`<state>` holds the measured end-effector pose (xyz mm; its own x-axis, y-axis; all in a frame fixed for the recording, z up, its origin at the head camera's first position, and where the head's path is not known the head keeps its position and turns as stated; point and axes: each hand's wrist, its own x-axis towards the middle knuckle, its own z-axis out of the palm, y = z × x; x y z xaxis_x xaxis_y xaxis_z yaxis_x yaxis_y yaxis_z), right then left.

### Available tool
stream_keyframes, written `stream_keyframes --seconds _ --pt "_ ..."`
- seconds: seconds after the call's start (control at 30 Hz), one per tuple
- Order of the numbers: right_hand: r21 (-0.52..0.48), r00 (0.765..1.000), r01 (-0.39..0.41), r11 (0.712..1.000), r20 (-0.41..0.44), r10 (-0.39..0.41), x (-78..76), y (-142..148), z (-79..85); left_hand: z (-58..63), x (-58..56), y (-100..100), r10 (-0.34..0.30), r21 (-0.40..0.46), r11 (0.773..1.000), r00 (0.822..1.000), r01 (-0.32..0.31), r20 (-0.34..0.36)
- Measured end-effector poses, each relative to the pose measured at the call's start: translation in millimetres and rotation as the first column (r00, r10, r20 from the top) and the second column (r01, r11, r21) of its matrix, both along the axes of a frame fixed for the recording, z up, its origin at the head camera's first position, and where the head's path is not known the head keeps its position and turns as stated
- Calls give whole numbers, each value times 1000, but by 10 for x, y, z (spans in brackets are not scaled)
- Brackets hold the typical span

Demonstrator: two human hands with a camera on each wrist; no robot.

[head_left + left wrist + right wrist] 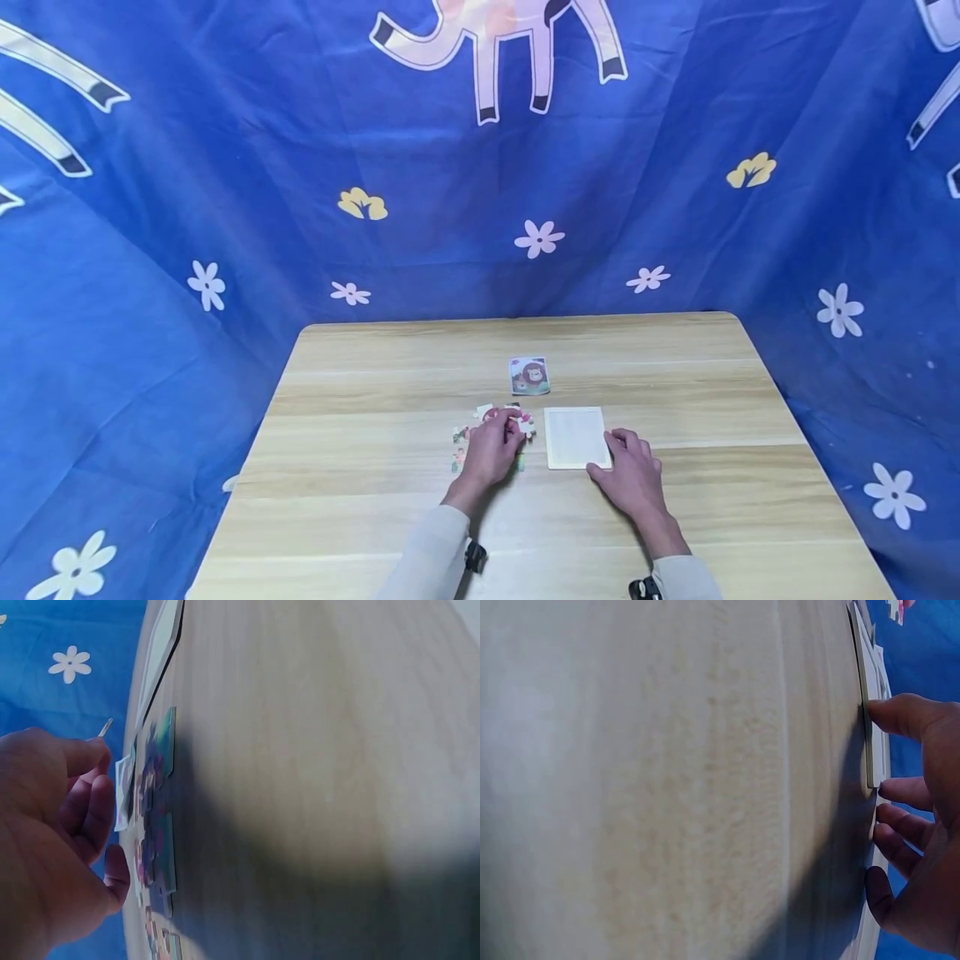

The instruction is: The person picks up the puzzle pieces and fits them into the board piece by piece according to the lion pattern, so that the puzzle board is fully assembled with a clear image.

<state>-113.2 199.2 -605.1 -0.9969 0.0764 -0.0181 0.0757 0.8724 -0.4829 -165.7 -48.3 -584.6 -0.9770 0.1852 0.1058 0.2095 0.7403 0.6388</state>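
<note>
My left hand (491, 450) is over a cluster of loose jigsaw pieces (459, 458). Its thumb and forefinger pinch a jigsaw piece (527, 427); the left wrist view shows this piece (106, 727) edge-on, raised above the table. A square white puzzle tray (573, 437) lies flat to the right of the pieces, its inside bare. At the tray's near right corner, my right hand (633, 471) holds it, thumb on the near edge (874, 742) and forefinger at the right side. The other fingers rest by the table. Part of the cluster is hidden under my left hand.
Beyond the pieces and tray lies a small picture card (530, 376) showing a lion. All of it is on a light wooden table (360, 517). A blue patterned cloth (450, 250) hangs behind the table and at its sides.
</note>
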Motion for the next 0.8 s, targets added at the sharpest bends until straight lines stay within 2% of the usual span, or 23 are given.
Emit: stream_keyframes --seconds 0.3,0.5,0.8 --pt "-20 1000 3 1000 24 -3 -5 13 -32 -33 -17 116 -24 23 999 999 23 23" --pt "-22 1000 -1 1000 3 1 -34 30 -47 -46 -60 172 -28 10 1000 1000 28 -3" --pt "-21 1000 6 1000 1 -6 -33 34 -44 -73 -81 247 -36 -17 999 999 36 33"
